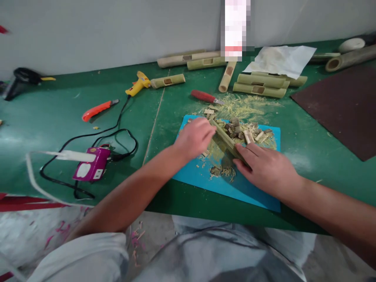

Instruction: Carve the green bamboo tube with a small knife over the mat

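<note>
A green bamboo piece (225,139) is held slanting over a blue mat (188,172). Its upper-left end is at my left hand (196,137), whose fingers are curled closed beside that end. My right hand (263,166) grips its lower-right end between thumb and fingers. Bamboo chips and shavings (235,129) are heaped behind the piece, and a small clump lies in front of it. Just beyond the mat lies a red-handled tool (203,96) with a metal tip.
Cut bamboo tubes (261,80) lie along the back, partly under white paper (279,58). Leftward are a yellow glue gun (138,84), orange cutter (98,111), purple power socket (91,164) and looping cords. A dark brown sheet (342,109) lies on the right.
</note>
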Motion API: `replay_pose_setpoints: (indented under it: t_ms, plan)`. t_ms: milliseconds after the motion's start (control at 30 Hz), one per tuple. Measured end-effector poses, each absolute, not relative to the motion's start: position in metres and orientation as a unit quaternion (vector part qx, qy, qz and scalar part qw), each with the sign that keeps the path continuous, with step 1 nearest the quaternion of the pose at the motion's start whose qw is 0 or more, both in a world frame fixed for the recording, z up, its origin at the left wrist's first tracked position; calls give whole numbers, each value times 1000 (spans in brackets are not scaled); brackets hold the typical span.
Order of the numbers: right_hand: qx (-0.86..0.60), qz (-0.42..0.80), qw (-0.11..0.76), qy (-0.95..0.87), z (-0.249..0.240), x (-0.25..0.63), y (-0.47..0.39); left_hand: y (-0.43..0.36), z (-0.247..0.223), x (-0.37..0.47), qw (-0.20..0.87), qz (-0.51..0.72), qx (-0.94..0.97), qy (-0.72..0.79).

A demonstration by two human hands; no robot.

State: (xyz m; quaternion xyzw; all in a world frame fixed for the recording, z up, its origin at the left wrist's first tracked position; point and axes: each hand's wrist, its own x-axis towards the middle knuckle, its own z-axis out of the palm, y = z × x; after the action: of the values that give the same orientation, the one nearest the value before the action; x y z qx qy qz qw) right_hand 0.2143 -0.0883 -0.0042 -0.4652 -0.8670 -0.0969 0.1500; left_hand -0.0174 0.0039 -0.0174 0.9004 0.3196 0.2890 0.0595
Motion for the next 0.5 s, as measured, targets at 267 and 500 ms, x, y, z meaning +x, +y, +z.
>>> replay_pose_setpoints:
  t_ms: [267,500]
  plan:
    - [-465,-111,159,-864,-4,212,-89,5,-20,-19,59,295,897,325]
    - [-473,-121,165,-857,-6,212,-90,13,-23,-29,44,322,879,348]
